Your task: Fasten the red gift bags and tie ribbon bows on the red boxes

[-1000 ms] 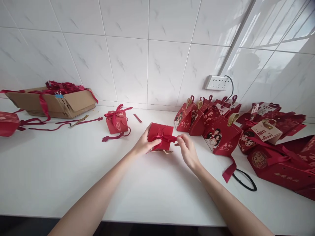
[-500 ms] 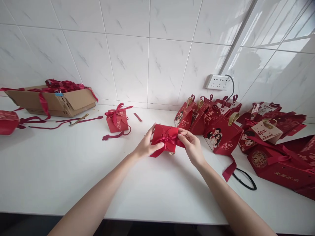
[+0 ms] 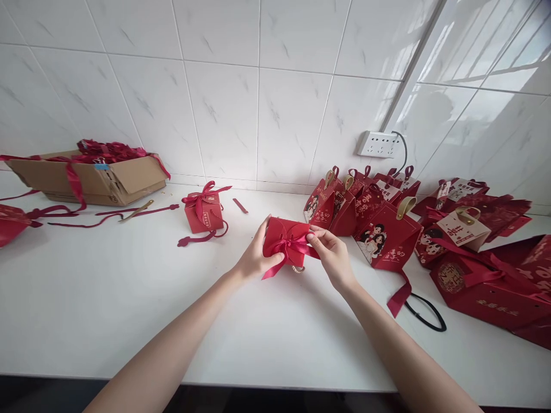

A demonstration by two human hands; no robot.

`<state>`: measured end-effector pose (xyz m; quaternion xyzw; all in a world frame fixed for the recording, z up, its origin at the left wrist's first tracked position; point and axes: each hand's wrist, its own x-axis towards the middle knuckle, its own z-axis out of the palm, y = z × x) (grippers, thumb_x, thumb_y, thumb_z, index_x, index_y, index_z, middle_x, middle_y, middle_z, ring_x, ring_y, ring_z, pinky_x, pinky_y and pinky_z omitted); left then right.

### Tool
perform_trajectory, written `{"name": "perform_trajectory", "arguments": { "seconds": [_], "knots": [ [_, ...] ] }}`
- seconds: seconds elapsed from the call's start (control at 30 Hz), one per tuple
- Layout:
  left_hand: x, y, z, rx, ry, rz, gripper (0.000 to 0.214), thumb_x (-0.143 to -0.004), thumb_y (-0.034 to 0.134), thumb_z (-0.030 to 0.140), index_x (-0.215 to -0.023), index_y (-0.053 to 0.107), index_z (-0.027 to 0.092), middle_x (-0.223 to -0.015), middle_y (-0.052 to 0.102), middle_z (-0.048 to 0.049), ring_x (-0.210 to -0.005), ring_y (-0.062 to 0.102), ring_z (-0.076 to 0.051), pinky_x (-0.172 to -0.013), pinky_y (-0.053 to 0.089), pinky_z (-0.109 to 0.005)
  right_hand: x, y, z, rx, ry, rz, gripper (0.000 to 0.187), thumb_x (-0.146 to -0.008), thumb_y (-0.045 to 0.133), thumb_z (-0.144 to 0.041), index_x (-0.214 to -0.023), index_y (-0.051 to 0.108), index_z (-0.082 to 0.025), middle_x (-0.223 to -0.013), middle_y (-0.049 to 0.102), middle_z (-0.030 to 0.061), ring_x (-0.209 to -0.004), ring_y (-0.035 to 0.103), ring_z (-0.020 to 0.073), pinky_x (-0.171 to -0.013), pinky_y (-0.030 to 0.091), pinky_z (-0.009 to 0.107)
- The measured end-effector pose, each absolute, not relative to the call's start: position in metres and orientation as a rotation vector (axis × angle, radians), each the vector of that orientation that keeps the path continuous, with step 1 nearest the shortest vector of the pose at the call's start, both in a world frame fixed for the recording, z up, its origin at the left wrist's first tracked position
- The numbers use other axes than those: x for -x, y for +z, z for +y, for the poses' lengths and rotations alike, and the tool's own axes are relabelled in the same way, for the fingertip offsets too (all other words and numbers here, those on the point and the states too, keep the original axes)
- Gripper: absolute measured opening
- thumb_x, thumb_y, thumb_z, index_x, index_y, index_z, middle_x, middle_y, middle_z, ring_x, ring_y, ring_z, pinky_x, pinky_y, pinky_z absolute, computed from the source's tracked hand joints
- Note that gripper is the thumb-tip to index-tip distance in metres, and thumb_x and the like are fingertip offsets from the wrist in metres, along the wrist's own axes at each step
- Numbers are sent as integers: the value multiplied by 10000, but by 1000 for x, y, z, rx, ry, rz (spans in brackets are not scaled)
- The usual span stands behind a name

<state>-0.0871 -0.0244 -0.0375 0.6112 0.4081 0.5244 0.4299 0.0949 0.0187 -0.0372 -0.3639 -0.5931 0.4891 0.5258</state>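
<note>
A small red gift box is between my two hands above the middle of the white table, its top with the tied bow facing me. My left hand grips its left side, the thumb lying by the bow. The fingers of my right hand pinch the right part of the red ribbon at the bow. Below the box a bit of twisted gold cord shows. Another small red box with a ribbon bow and a cord stands to the left, apart from my hands.
Several red gift boxes with handles crowd the right side, beside a large red box. A black loop lies before them. At the left is a cardboard box full of ribbons, with loose straps near it. A socket strip is on the wall.
My hands and the box are in nearly the same place. The box's top has tipped slightly, and the bow's ribbon tails lie a little differently. The view has shifted slightly.
</note>
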Motion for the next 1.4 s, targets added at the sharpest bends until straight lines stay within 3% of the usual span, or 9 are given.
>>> {"name": "perform_trajectory", "arguments": {
  "seconds": [0.23,0.4,0.7,0.87,1.03,1.13,1.23,1.4],
  "knots": [
    [83,-37,-23,-1373,1349,1001,830,-787,606,395,-1450,130,246,-1371,470,-77,-1298,398,-247,-1064,346,-374,-95,-40,19,855,1177,-1444,301,-738,640,-483,-715,581,-189,-1160,600,101,-1199,489,273,-928,448,417],
    [79,-32,-23,-1310,1399,1129,803,-721,681,352,-1395,256,249,-1301,526,-84,-1195,501,-258,-990,422,-374,-94,-39,18,871,1194,-1471,319,-733,640,-502,-710,578,-190,-1222,573,97,-1120,547,261,-909,453,407],
    [85,-27,-27,-1422,1326,1227,699,-664,724,305,-1222,311,227,-1234,507,-98,-1191,477,-263,-990,402,-400,-95,-38,15,924,1099,-1550,340,-741,621,-530,-717,579,-194,-1175,582,94,-1127,533,265,-929,441,410],
    [81,-26,-26,-1405,1414,1315,662,-646,728,290,-1154,307,246,-1212,511,-83,-1132,528,-248,-942,436,-381,-92,-36,12,831,1218,-1424,406,-668,689,-533,-858,505,-225,-1220,546,86,-1073,577,240,-826,520,383],
    [82,-24,-24,-1325,1489,1430,702,-645,737,282,-1200,310,239,-1262,490,-102,-1203,481,-257,-970,417,-374,-88,-36,9,912,1192,-1618,339,-740,617,-520,-737,537,-191,-929,630,65,-902,614,212,-815,505,381],
    [83,-24,-23,-1285,1480,1456,749,-644,747,297,-1251,313,239,-1276,497,-103,-1244,443,-261,-995,400,-377,-87,-34,5,1037,1104,-1699,334,-753,592,-514,-691,538,-189,-769,617,44,-743,591,185,-634,495,315],
    [84,-25,-22,-1256,1474,1412,781,-659,744,327,-1303,310,248,-1282,511,-99,-1213,480,-259,-1006,393,-387,-88,-31,2,1089,1171,-1721,310,-760,594,-491,-720,521,-193,-623,575,-10,-536,511,121,-488,399,251],
    [84,-26,-21,-1223,1491,1401,743,-669,743,333,-1298,358,242,-1313,500,-104,-1202,491,-258,-1032,366,-408,-91,-29,4,1021,1359,-1780,335,-663,709,-436,-787,530,-182,-633,612,-20,-504,482,92,-478,341,225]
  ]
}}
